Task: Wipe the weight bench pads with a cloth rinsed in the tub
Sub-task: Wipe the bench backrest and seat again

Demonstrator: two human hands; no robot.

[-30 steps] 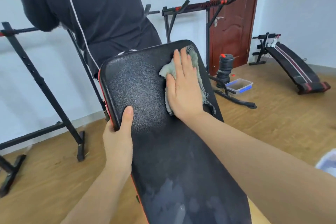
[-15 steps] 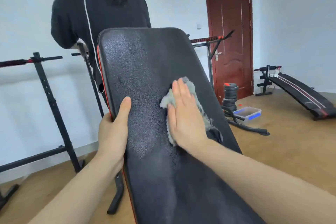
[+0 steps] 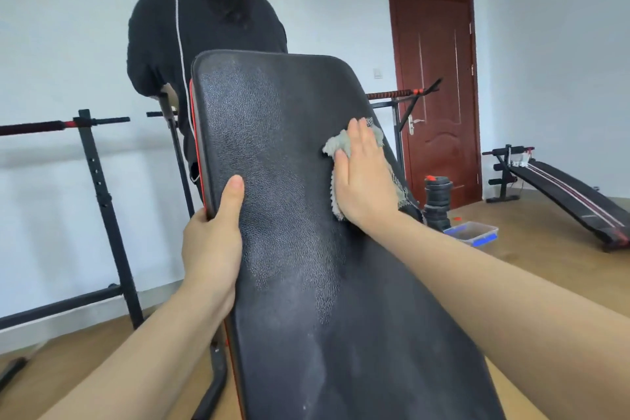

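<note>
A black padded bench back pad (image 3: 283, 153) with a red side trim rises steeply in front of me, damp streaks on its surface. My right hand (image 3: 363, 177) lies flat with straight fingers, pressing a grey-green cloth (image 3: 339, 144) against the pad's right side. My left hand (image 3: 213, 242) grips the pad's left edge, thumb on the front face and fingers wrapped behind. A clear tub with blue handles (image 3: 472, 233) stands on the floor to the right, behind my right forearm.
A person in a black top (image 3: 201, 27) stands just behind the pad, back turned. Black rack frames (image 3: 102, 187) stand left and behind. Stacked weight plates (image 3: 438, 201), a brown door (image 3: 436, 89) and a sit-up bench (image 3: 566, 194) are at the right on the wooden floor.
The view has tilted upward, showing more of the pad and the person behind. My right hand with the cloth has moved down from the pad's top corner along its right side. My left hand keeps its grip.
</note>
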